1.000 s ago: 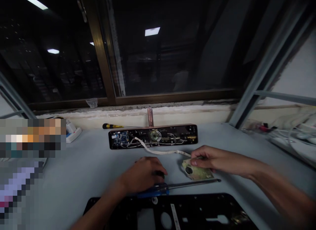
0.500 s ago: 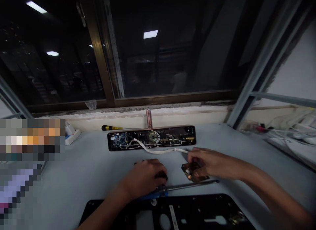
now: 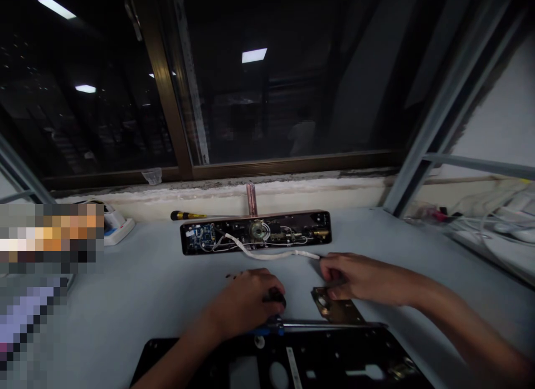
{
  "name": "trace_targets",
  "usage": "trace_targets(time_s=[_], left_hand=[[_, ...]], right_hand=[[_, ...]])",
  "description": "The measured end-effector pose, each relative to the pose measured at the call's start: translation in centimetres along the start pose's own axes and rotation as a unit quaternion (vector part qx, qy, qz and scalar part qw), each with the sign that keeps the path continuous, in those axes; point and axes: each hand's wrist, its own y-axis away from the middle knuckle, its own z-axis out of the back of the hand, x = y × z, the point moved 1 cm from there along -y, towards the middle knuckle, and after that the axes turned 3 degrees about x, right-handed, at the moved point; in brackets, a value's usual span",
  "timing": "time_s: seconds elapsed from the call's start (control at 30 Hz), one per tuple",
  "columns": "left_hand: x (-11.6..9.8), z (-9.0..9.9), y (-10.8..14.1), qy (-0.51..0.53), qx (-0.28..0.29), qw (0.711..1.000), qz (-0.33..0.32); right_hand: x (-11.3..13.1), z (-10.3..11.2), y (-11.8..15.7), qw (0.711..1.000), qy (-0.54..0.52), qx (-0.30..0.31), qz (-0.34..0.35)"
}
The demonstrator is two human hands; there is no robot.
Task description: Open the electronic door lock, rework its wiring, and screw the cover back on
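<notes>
My right hand [image 3: 349, 277] is closed on the edge of a brass-coloured metal plate [image 3: 345, 310], thumb on top. Its fingers are beside the dark end of a white sleeved cable [image 3: 267, 257]. That cable runs from a long black lock housing [image 3: 186, 245] holding a blue circuit board [image 3: 203, 237]. My left hand [image 3: 251, 300] is curled round a dark object [image 3: 276, 297], mostly hidden by the fingers. Just below it lies a screwdriver with a blue handle [image 3: 271, 326], its metal shaft pointing right past the plate's near edge.
A black panel with cut-outs [image 3: 326, 358] lies nearest me. Behind the housing lies a yellow-and-black screwdriver [image 3: 190, 215], by a copper-coloured bar [image 3: 251, 199]. A white power strip [image 3: 121, 232] is at left, tangled cables [image 3: 493, 210] at right.
The brass plate has shifted slightly right and toward me, and more of its face shows. The blue-handled screwdriver's tip has swung toward me. My left hand is almost where it was.
</notes>
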Motion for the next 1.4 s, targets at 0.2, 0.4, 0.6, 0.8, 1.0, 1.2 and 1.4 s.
trace_targets(time_s=[0.2, 0.4, 0.6, 0.8, 1.0, 1.2, 1.4], left_hand=[[0.0, -0.4, 0.0, -0.031, -0.014, 0.999, 0.004], [-0.6, -0.5, -0.6, -0.060, -0.013, 0.998, 0.008], [-1.6, -0.2, -1.1, -0.095, -0.013, 0.995, -0.021], [3.3, 5.4, 0.8, -0.119, -0.228, 0.966, 0.000], [8.6, 8.6, 2.5, -0.177, -0.395, 0.885, 0.171], [8.5, 8.4, 1.0, -0.312, -0.284, 0.907, 0.023], [10.0, 10.5, 0.5, -0.339, -0.170, 0.925, -0.033]], right_hand=[[-0.5, -0.4, -0.3, 1.000, 0.007, -0.015, 0.010], [-0.4, -0.6, -1.3, 0.998, 0.037, -0.046, 0.032], [-0.5, -0.4, -1.8, 0.996, 0.031, -0.072, 0.041], [-0.9, -0.1, -1.9, 0.985, 0.046, -0.160, 0.053], [-1.0, 0.1, -2.0, 0.981, 0.073, -0.172, 0.057], [-0.2, 0.4, -1.5, 0.979, 0.050, -0.188, 0.061], [-0.4, 0.3, -1.6, 0.975, 0.056, -0.205, 0.058]])
